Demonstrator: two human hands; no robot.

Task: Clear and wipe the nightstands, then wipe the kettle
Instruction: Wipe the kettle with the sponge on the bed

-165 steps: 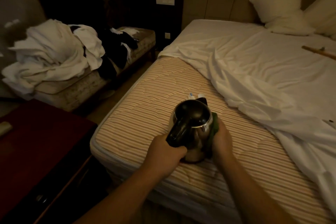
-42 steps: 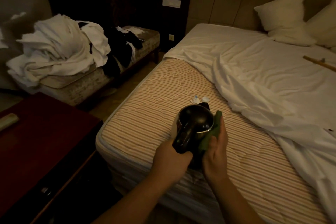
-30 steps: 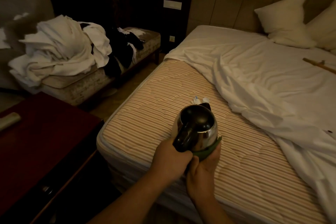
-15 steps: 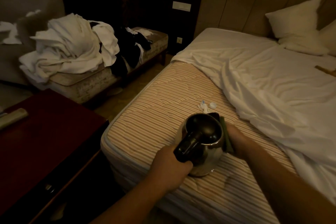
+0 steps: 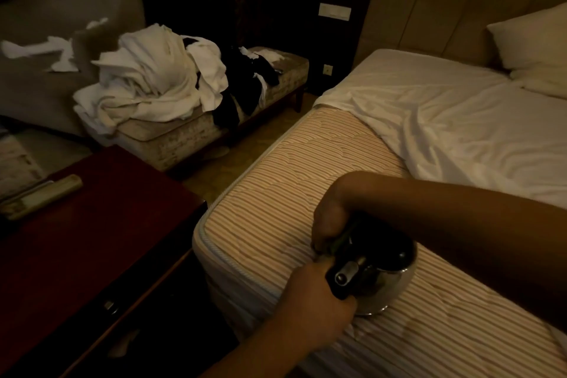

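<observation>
Kettle (image 5: 382, 278), a rounded stainless-steel vessel with a black handle and a dark open top, is positioned upright on the bare striped mattress (image 5: 276, 193), near the corner closest to the camera. Its base is in contact with the mattress surface.

Left hand (image 5: 310, 308): the fingers are curled around the black handle, which is gripped from the near side. The forearm enters from the lower edge of the view.

Right hand (image 5: 329, 219): the arm is extended across from the right, over the top of the kettle. The fingers are curled downward and a dark green cloth (image 5: 342, 239) is gripped and pressed against the left flank of the kettle body, beside the handle. Only a narrow strip of the cloth is visible beneath the fingers.

The interior of the kettle is too dark for any contents to be determined.

A white crumpled bed sheet (image 5: 460, 120) is drawn back over the far part of the mattress, and a white pillow (image 5: 534, 40) is propped against the padded headboard. A dark red-brown wooden nightstand (image 5: 92, 239) stands just beside the mattress corner, with a pale elongated remote control (image 5: 40, 195) resting on its top at the left edge. An upholstered bench (image 5: 184, 138) further back carries a heap of white linen (image 5: 153, 80) and dark garments.
</observation>
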